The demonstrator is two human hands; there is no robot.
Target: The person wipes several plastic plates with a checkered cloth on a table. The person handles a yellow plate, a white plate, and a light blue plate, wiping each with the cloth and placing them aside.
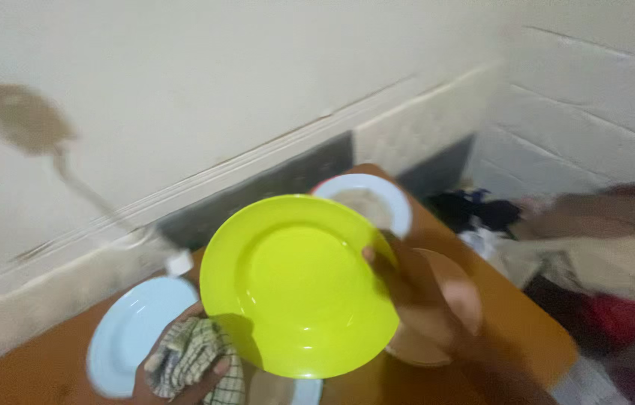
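Two hands share the work in the head view, and the way they are set tells much about it. The right hand [415, 289] grips the yellow-green plate [298, 285] at its right rim, thumb over the edge and the other fingers hidden behind, so the plate stands tilted up with its hollow face turned toward the camera. Held like that, the face is open to the left hand [186, 364], which sits low and near, just beside the plate's lower left rim, its fingers clenched around a bunched checked cloth [197, 356]. The cloth touches or nearly touches the rim; the blur makes it hard to say which.

The plate hangs above the middle of the brown counter [516, 315], not resting on it. It is round, bright and glossy, with a broad flat rim and a shallow well, and a soft sheen runs across the centre. No food marks show on its face, though the picture is too soft to be sure.

Other dishes lie about it. A pale blue plate [126, 337] lies flat on the counter to the left, partly behind the cloth hand. A second pale blue plate [377, 199] sits farther back, with something pale in it. A brown plate [445, 300] lies to the right, behind the right hand. Beyond the counter's right edge, a heap of clothes [602, 247] lies blurred against the white wall [220, 90].
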